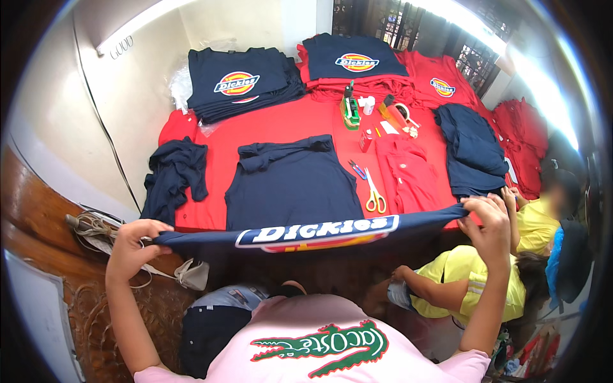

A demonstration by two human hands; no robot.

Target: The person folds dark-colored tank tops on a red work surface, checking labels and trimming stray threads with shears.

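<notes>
A navy shirt (198,242) with a printed red, yellow and white emblem is stretched sideways between my hands, above the near table edge. My left hand (143,246) pinches one end of it, thumb against fingers. At the other end, my right hand (486,225) grips the cloth, raised slightly higher. Just beyond lies a navy sleeveless shirt (294,185), spread flat with its upper part folded over. Yellow-handled scissors (375,199) and small blue snips (357,169) rest to its right. The held shirt hides part of the near edge.
Stacks of navy shirts (242,80) and red shirts (440,80) line the far side of the red-covered table (220,137). A crumpled navy garment (175,175) lies left. Tape dispensers (350,110) stand mid-table. Folded navy clothes (472,150) lie right. People in yellow (472,281) sit close on my right.
</notes>
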